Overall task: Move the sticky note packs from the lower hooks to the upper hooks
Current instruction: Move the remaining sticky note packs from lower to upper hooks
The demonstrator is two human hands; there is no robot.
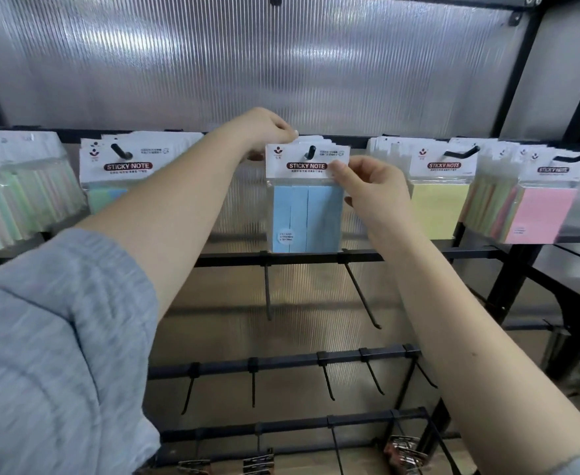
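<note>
Head view: both hands work at one blue pack [304, 214] hanging on an upper hook [310, 152]. The right hand [372, 186] pinches the right edge of the pack's white header card between thumb and fingers; that grip is closed on the pack. The left hand [264, 132] reaches to the card's top left corner, fingers curled at the stack of cards behind it; what exactly its grip holds I cannot tell.

Left of the grips, a green pack [117, 180] hangs on its own hook, partly hidden by the left forearm, and a thick bunch of green packs [18, 197] hangs further left. Right of the grips hangs a yellow pack [441, 197], then a pink pack [542, 207] fronting a multicoloured bunch.

Below the grips, the lower hooks [362, 293] on the black rails stand bare. At the bottom, binder clips [401, 450] hang on the lowest rail.
</note>
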